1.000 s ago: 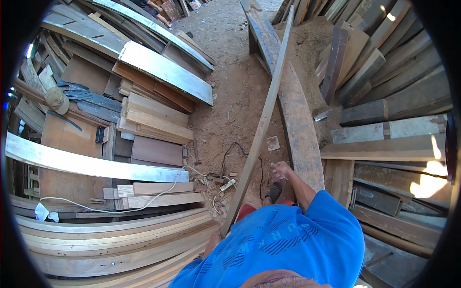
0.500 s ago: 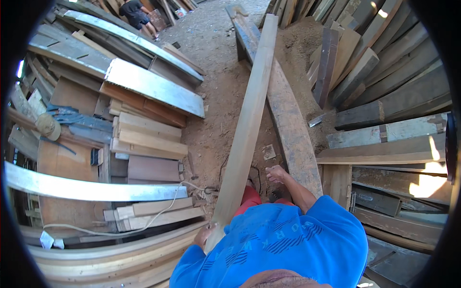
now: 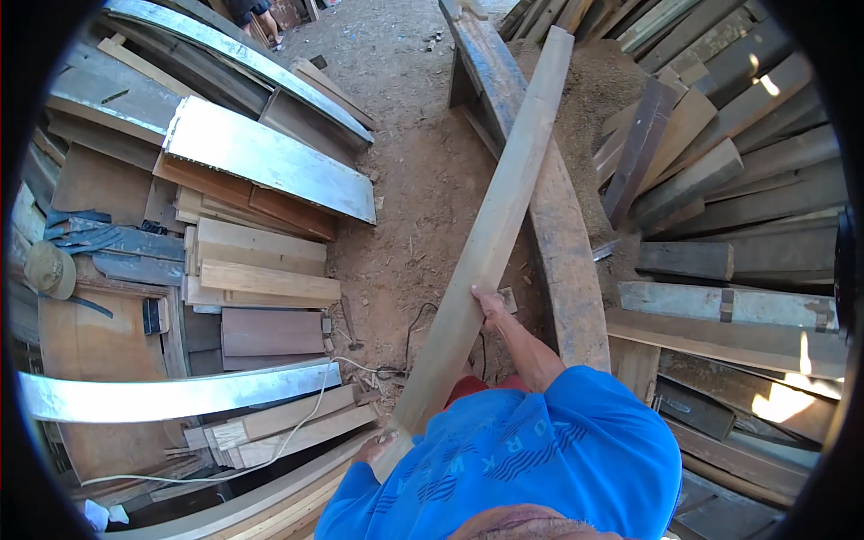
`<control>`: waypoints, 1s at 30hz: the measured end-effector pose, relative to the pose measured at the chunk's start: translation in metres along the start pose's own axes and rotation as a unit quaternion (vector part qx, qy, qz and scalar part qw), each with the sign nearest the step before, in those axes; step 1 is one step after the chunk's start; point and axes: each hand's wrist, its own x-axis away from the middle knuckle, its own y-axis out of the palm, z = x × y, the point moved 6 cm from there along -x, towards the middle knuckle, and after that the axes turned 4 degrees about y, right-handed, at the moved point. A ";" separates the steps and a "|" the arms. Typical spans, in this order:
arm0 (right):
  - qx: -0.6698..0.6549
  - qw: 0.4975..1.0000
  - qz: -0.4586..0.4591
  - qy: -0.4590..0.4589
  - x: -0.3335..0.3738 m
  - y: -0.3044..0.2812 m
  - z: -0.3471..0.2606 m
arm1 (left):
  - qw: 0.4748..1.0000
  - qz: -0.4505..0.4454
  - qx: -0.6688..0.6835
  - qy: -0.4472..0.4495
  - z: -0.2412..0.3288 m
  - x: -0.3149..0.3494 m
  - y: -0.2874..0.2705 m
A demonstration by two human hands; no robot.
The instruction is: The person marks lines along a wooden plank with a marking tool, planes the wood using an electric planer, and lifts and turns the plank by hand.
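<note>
A long pale wooden plank (image 3: 490, 207) slants from beside my body toward the far right. Its far part lies across a worn, narrow wooden bench (image 3: 569, 261). My left hand (image 3: 373, 447) is closed around the plank's near end, thumb on top. About midway along, my right hand (image 3: 491, 308) grips the right edge; its thumb rests on the upper face while the other fingers are mostly hidden beneath.
Stacked boards (image 3: 265, 261) and a shiny silvery panel (image 3: 270, 157) fill the left side. A hammer (image 3: 349, 324) and a pale cord (image 3: 310, 409) lie near them. Timber (image 3: 693, 171) leans at right. Another person (image 3: 256, 18) is at the far left.
My right hand has gone from a loosely curled pose off the plank to gripping its right edge. The plank's far end has swung right over the bench. My left hand keeps its hold.
</note>
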 end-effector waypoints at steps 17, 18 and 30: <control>0.458 0.884 -0.014 -0.096 0.070 0.108 -0.067 | 0.929 -0.192 0.238 0.210 0.485 -0.154 -0.048; 0.457 0.885 -0.076 -0.039 0.066 0.102 -0.068 | 0.936 -0.225 0.220 0.159 0.497 -0.136 -0.044; 0.048 0.996 0.081 0.011 -0.140 0.026 -0.278 | 0.938 -0.152 0.307 0.048 0.452 -0.120 -0.064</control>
